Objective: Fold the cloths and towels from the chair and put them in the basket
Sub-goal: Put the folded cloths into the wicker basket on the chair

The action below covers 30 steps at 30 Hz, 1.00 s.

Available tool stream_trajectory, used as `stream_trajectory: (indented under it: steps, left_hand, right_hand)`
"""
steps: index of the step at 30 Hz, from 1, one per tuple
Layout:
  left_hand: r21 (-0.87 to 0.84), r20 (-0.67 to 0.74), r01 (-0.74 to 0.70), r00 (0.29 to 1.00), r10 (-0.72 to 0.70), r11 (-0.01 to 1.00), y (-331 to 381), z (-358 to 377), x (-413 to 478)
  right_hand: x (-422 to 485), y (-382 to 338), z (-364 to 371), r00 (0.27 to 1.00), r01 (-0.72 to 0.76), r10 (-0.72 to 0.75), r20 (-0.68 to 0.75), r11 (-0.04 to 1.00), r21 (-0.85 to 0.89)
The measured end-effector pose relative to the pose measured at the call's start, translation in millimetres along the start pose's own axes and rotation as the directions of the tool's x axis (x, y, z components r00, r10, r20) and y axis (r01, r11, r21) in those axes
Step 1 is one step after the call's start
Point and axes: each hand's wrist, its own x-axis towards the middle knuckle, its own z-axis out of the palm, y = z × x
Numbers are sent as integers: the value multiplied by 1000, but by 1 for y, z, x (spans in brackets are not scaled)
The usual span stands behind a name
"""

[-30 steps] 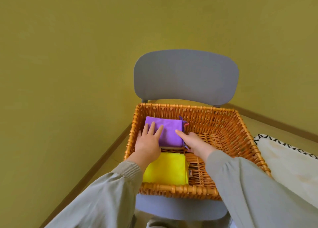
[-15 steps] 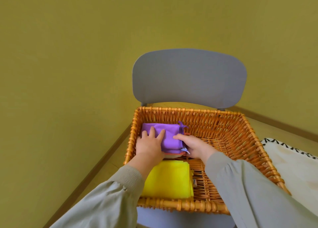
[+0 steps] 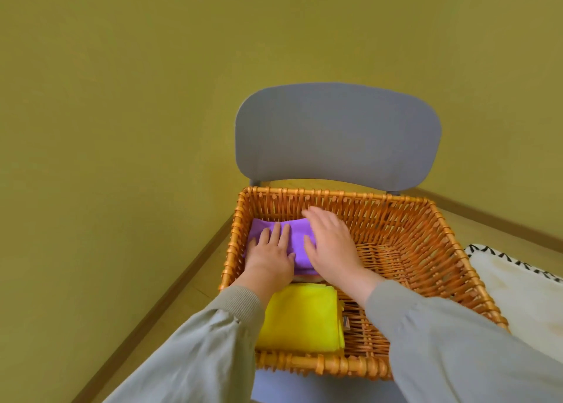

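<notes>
Head cam, angled down, close over basket point(image 3: 396, 220)

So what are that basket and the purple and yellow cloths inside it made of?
The basket looks like woven wicker or rattan: glossy honey-brown canes, open weave. The purple cloth under both hands seems soft and matte, perhaps microfibre, dimpling under the fingers. The yellow cloth looks similar, folded flat with stacked edges; the fibre itself can't be confirmed.

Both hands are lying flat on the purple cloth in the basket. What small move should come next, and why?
Probably lift both hands straight up and out. The purple cloth already lies folded in the far left corner of the basket, behind the yellow cloth. The left hand and right hand rest open on top and grip nothing, so pressing more seems needless.
</notes>
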Motion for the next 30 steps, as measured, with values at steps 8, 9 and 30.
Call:
stream_trajectory:
  steps: [8, 9, 30]
  left_hand:
    - [-42, 43, 7, 999, -5, 999, -4, 14, 4]
    - [-48, 39, 7, 999, -6, 999, -5, 12, 4]
    - [-245, -367, -220, 923, 120, 944, 127, -63, -81]
  right_hand:
    - [-11, 23, 25, 868, 67, 7, 496, 989, -130]
    - [-8, 22, 24, 864, 60, 11, 503, 990, -124]
    - [-91, 67, -145, 961, -270, 272, 46, 962, -46]
